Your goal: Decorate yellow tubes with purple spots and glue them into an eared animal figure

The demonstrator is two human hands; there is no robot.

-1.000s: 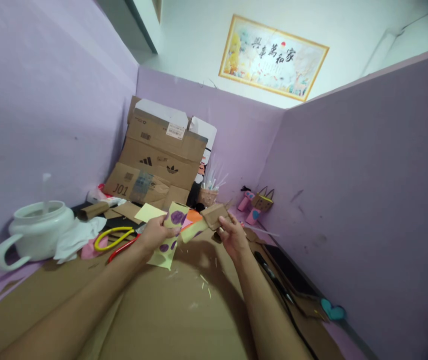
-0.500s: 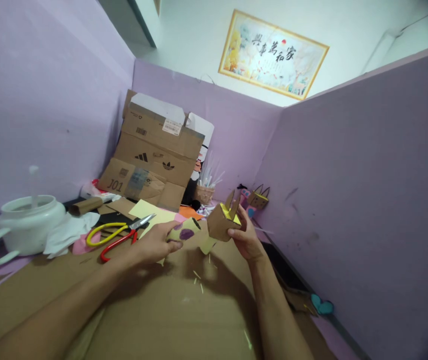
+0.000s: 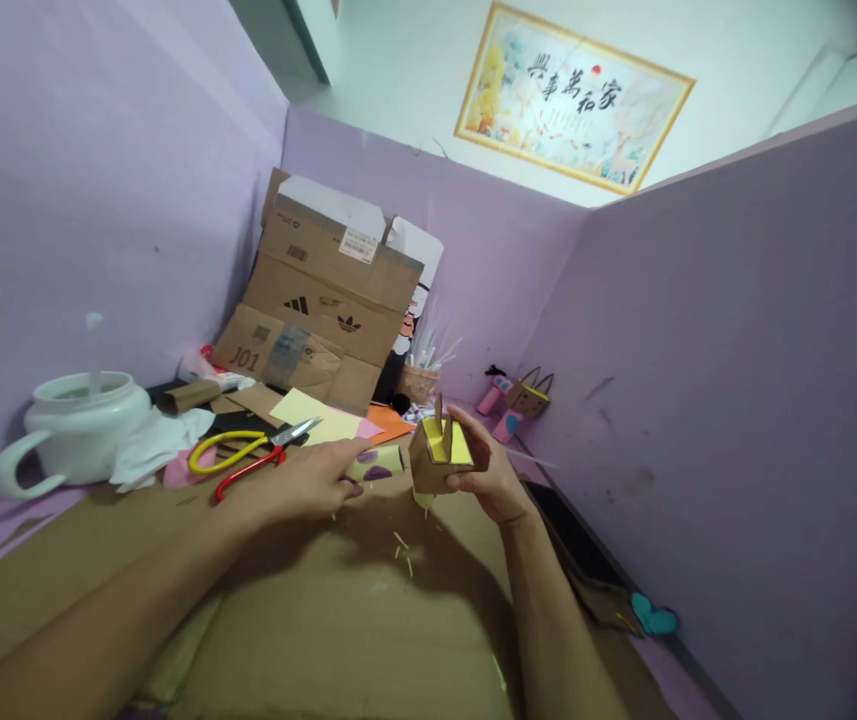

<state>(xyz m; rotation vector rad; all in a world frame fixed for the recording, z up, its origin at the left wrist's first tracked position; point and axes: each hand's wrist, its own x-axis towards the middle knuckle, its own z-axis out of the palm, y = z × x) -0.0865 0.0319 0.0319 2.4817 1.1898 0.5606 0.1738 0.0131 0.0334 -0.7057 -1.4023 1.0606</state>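
In my left hand point(image 3: 323, 480) is a pale yellow paper tube point(image 3: 379, 465) with dark purple spots, its far end pointing right. My right hand point(image 3: 492, 475) grips a small cardboard box point(image 3: 429, 470) with a yellow top and upright pointed cardboard ears. The tube's end sits close beside the box; whether they touch, I cannot tell. Beneath the box a bit of pale yellow paper point(image 3: 423, 498) shows. Thin yellow scraps point(image 3: 402, 548) lie on the cardboard sheet point(image 3: 338, 620) below my hands.
Left of my hands lie red-and-yellow-handled scissors point(image 3: 248, 455), coloured paper point(image 3: 315, 412) and a white pot point(image 3: 87, 430). Behind leans a flattened shoebox point(image 3: 323, 300), near a basket of clear sticks point(image 3: 420, 380). Finished-looking pink and cardboard pieces point(image 3: 525, 397) stand by the right purple wall point(image 3: 720, 400).
The box in my right hand has turned more upright and moved slightly left and down. The tube has levelled out, and its end is nearer the box. The camera view has shifted a little.
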